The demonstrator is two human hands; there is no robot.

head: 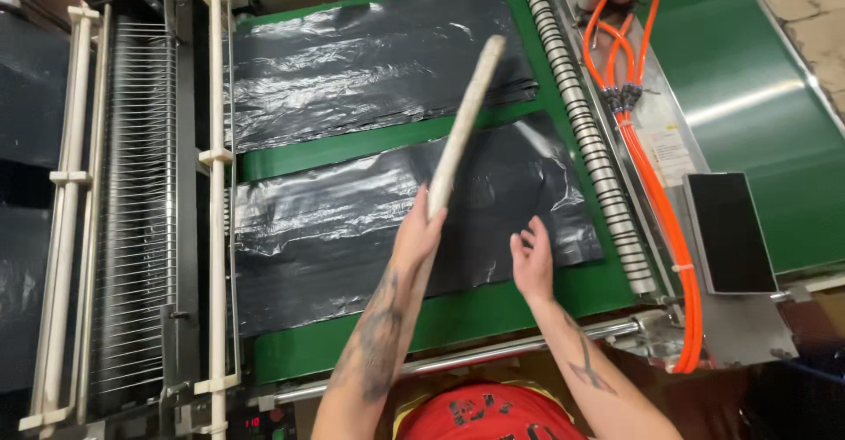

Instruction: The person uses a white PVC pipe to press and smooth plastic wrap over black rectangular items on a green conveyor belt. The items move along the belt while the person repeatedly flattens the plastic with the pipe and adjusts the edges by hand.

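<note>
I see a long, pale, round stick (465,125) gripped at its near end in my left hand (421,229), slanting up and away to the right. Under it lies a flat stack of glossy, wrinkled black plastic bags (370,229); my open right hand (532,260) rests on its right part.

On my right I see a bundle of orange cables (656,194) running down past a ribbed metal roller (585,132), with a dark flat panel (729,233) just beside them. To my left stands a wire rack (132,202) framed by white bars (216,185).
</note>
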